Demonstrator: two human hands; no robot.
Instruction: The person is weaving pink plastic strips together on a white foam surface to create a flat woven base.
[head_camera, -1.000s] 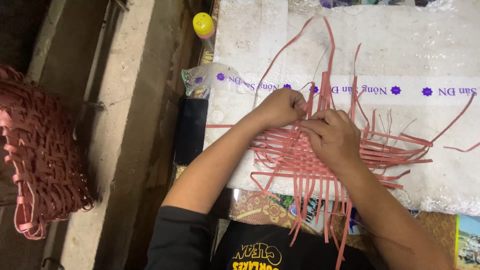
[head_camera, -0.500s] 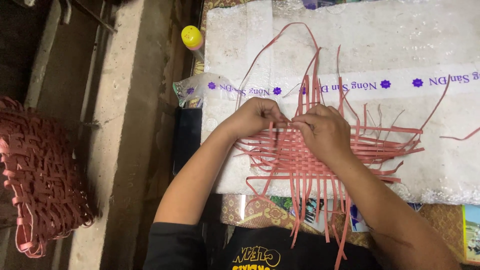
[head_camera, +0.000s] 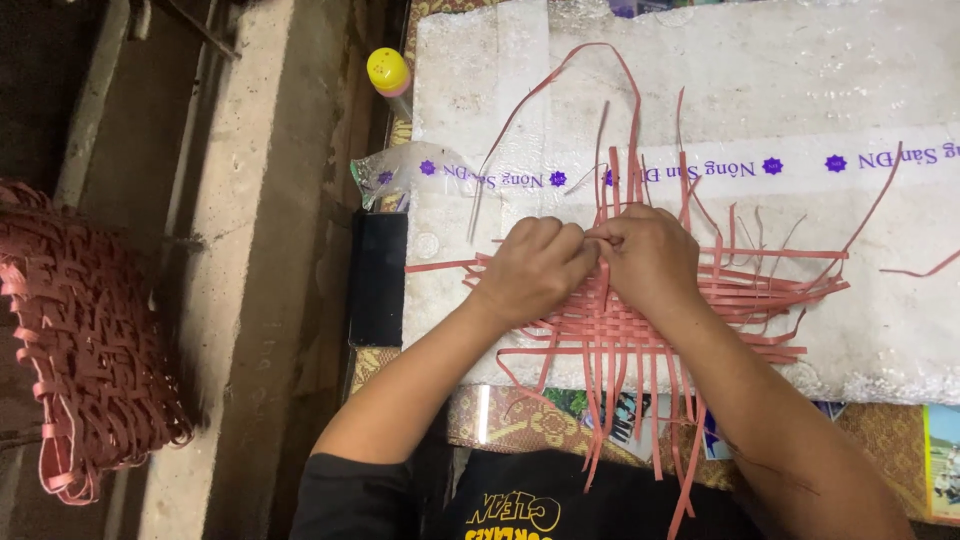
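Observation:
A flat mat of woven pink strips (head_camera: 640, 330) lies on a white plastic sheet (head_camera: 780, 80), with loose strip ends fanning out right, up and toward me. My left hand (head_camera: 535, 268) rests on the mat's left part, fingers curled and pinching a strip. My right hand (head_camera: 650, 255) sits right beside it, knuckles touching the left, also pinching strips at the mat's upper middle. The fingertips are hidden under the knuckles.
A finished pink woven basket (head_camera: 85, 340) lies on the floor at far left. A yellow-capped bottle (head_camera: 388, 75) stands at the sheet's upper left corner. A dark phone-like slab (head_camera: 378, 275) lies by the sheet's left edge. A concrete ledge (head_camera: 250, 250) runs alongside.
Both hands have drawn closer together over the mat's upper middle. The camera view has shifted slightly, so the mat sits lower and more centred.

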